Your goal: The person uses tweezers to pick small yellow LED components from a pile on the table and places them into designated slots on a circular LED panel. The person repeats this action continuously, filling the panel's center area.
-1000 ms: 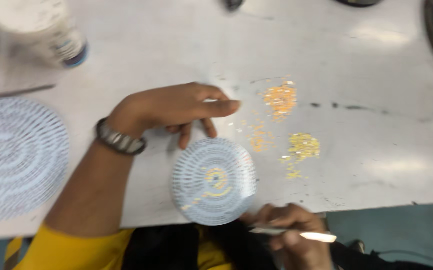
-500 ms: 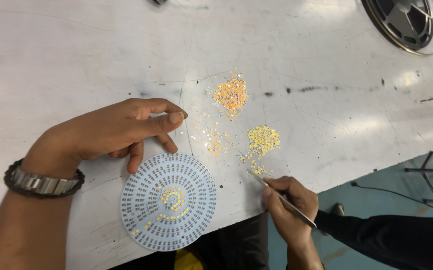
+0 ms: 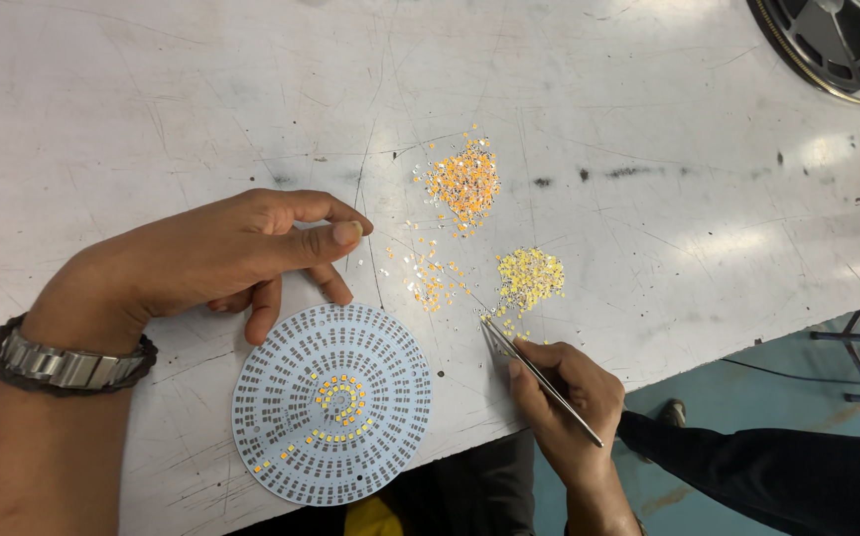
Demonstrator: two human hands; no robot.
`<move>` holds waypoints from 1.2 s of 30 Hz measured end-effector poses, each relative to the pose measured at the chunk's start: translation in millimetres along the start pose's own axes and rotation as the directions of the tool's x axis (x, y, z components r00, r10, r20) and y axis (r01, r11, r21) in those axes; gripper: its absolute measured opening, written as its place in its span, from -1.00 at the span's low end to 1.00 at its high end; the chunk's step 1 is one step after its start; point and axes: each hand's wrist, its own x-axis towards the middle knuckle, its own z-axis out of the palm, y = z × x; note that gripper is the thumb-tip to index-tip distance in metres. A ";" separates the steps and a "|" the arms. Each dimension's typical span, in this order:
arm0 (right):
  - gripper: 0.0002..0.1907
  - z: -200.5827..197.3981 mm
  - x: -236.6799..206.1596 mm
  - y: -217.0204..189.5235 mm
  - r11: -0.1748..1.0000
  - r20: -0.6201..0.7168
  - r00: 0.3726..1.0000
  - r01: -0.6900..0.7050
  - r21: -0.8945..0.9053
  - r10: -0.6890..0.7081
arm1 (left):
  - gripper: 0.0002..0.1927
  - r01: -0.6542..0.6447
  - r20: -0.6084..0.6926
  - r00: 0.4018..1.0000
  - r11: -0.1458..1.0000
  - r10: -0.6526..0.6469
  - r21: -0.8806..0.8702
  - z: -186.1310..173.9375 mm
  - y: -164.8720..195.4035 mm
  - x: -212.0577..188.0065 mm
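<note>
Tweezers (image 3: 541,378), thin and metallic, are pinched in the closed fingers of the right hand (image 3: 567,390) at the near edge of the surface (image 3: 152,99); their tips rest on the surface just below the pale yellow heap of small chips (image 3: 528,277). A second heap, orange (image 3: 463,183), lies further in toward the middle, and a thin scatter of loose chips (image 3: 422,276) lies between the heaps and the left hand.

Round white circuit board (image 3: 331,402) lies flat at the near edge, its lower rim slightly overhanging it. Concentric rings of grey pads cover it; a small cluster of yellow and orange chips sits at its centre, with a few more toward its lower left.

Left hand (image 3: 221,256) rests on the surface just above the board, loosely curled and holding nothing, fingertips at or beside the board's upper rim. A metal wristband (image 3: 65,364) is on that wrist.

A dark round ribbed object (image 3: 832,45) sits at the far right corner.
</note>
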 end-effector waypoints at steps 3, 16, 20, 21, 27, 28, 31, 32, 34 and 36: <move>-0.83 -0.5 -0.7 1.4 0.999 -0.005 1.000 -0.009 -0.048 0.008 | -0.08 0.003 0.004 1.000 1.000 -0.003 0.000 -0.2 0.3 -0.5; -0.84 46.4 9.4 -58.5 0.880 0.303 0.827 0.454 0.136 -0.474 | 0.03 -0.180 0.041 0.983 0.984 0.179 0.015 0.0 -2.7 5.0; -0.84 55.3 21.2 -76.0 0.883 0.355 0.812 0.456 0.109 -0.463 | 0.01 -0.190 0.069 0.980 0.982 0.188 0.019 3.7 -0.8 5.2; -0.84 56.7 20.8 -78.2 0.897 0.346 0.831 0.432 0.093 -0.436 | 0.01 -0.188 0.067 0.980 0.982 0.186 0.018 3.5 -1.0 5.7; -0.82 69.4 -10.8 -82.9 0.924 0.203 0.903 0.381 0.033 -0.379 | 0.00 -0.185 0.070 0.980 0.983 0.184 0.008 2.9 -3.5 10.0; -0.82 71.5 -12.3 -81.5 0.909 0.189 0.892 0.416 0.016 -0.411 | 0.00 -0.184 0.073 0.980 0.983 0.183 0.007 2.9 -4.0 10.3; -0.82 75.6 -12.1 -78.8 0.872 0.168 0.862 0.489 -0.021 -0.479 | 0.00 -0.179 0.073 0.981 0.984 0.178 0.007 3.2 -4.2 10.5; -0.82 75.8 -11.6 -79.0 0.871 0.173 0.860 0.491 -0.024 -0.481 | 0.00 -0.177 0.072 0.982 0.984 0.175 0.009 3.5 -4.1 10.2; -0.82 76.4 -10.0 -80.6 0.868 0.183 0.856 0.496 -0.031 -0.483 | 0.01 -0.177 0.071 0.982 0.984 0.176 0.002 3.5 -3.4 9.6; -0.82 76.4 -9.0 -83.7 0.866 0.195 0.854 0.499 -0.040 -0.483 | 0.00 -0.175 0.065 0.983 0.985 0.174 0.000 4.2 -2.8 9.0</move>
